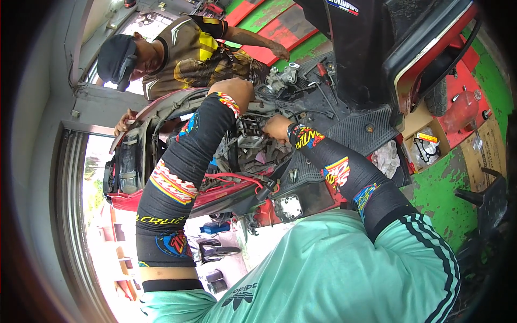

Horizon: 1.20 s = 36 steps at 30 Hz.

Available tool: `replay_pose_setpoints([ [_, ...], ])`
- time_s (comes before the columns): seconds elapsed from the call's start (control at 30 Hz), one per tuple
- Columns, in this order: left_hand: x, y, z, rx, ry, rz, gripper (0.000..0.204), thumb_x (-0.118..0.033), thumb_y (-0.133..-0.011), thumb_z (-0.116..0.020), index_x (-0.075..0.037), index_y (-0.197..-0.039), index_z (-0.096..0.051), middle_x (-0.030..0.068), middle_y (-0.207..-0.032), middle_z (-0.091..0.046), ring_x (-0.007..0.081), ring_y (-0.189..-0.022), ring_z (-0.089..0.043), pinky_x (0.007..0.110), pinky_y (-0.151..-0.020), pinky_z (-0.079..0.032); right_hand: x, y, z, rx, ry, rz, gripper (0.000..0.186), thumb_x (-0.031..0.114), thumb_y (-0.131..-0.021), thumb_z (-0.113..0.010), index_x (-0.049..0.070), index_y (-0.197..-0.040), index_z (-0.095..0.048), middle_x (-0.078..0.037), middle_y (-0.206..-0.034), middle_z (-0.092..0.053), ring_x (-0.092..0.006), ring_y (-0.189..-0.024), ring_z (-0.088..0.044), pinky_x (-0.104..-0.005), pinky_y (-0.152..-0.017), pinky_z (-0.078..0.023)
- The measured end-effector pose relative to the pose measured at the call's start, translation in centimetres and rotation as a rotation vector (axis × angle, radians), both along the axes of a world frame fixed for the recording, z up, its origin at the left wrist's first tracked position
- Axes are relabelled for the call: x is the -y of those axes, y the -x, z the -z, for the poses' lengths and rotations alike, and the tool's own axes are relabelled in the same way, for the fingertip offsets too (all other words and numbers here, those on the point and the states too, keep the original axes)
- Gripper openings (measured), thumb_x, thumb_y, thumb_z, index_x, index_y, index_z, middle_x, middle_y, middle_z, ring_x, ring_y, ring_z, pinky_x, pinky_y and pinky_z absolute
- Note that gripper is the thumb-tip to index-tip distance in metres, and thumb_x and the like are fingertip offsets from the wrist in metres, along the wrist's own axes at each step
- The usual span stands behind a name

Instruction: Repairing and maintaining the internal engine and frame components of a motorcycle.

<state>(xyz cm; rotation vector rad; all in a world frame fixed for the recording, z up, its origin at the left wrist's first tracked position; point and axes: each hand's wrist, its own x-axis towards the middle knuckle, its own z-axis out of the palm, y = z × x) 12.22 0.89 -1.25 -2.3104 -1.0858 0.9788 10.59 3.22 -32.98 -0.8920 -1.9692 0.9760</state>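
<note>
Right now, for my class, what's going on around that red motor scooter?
A person in a mint-green shirt has both bare hands at the exposed grey metal parts of a red motor scooter. The left hand is at the far side of the opening, the right hand nearer the black ribbed footboard; what they grip is hidden. Opposite, a co-worker in a brown-and-yellow shirt has one hand on the scooter's body edge.

Left arm (172, 183) stretched forward, right arm (344, 168) slanting inward; left grip (234, 91) farther out than right grip (277, 128)
</note>
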Motion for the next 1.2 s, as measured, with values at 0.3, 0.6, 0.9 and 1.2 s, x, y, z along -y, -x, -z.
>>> replay_pose_setpoints([
  [0.3, -0.2, -0.4, 0.6, -0.008, 0.017, 0.007, 0.032, -0.01, -0.085, -0.06, -0.025, -0.107, -0.077, 0.0121, -0.101, -0.073, 0.0305, -0.096, -0.07, 0.042, -0.083, -0.056, 1.0, -0.9, -1.6, -0.036, 0.127, 0.069, 0.024, 0.021, -0.09, -0.063, -0.002, -0.089, -0.069, -0.009, -0.071, -0.062, -0.0217, -0.043, -0.051, -0.0384, -0.039, -0.04],
  [0.6, -0.3, -0.3, 1.3, -0.054, 0.016, 0.007, 0.03, -0.009, -0.083, -0.061, -0.023, -0.104, -0.077, 0.0105, -0.103, -0.073, 0.0295, -0.099, -0.07, 0.04, -0.083, -0.057, 3.0, -2.6, -5.4, -0.239, 0.658, 0.146, 0.022, 0.022, -0.091, -0.064, 0.0, -0.091, -0.07, -0.008, -0.065, -0.06, -0.0208, -0.043, -0.052, -0.0383, -0.04, -0.042],
  [0.9, -0.7, -0.3, 1.6, -0.09, -0.007, -0.013, 0.029, -0.011, -0.084, -0.061, -0.024, -0.104, -0.077, 0.0101, -0.102, -0.073, 0.0291, -0.1, -0.069, 0.041, -0.083, -0.057, 4.0, -3.6, -7.1, -0.207, 0.625, 0.16, 0.023, 0.024, -0.092, -0.064, 0.002, -0.095, -0.071, -0.007, -0.06, -0.057, -0.0204, -0.041, -0.052, -0.0376, -0.04, -0.042],
  [1.2, -0.1, -0.4, 1.7, -0.071, -0.007, -0.012, 0.022, -0.016, -0.088, -0.061, -0.021, -0.104, -0.076, 0.011, -0.103, -0.073, 0.0301, -0.1, -0.07, 0.041, -0.082, -0.056, 4.2, -4.1, -7.6, -0.182, 0.661, 0.176, 0.024, 0.023, -0.091, -0.064, 0.004, -0.1, -0.073, -0.009, -0.066, -0.062, -0.0214, -0.044, -0.056, -0.0373, -0.042, -0.046],
])
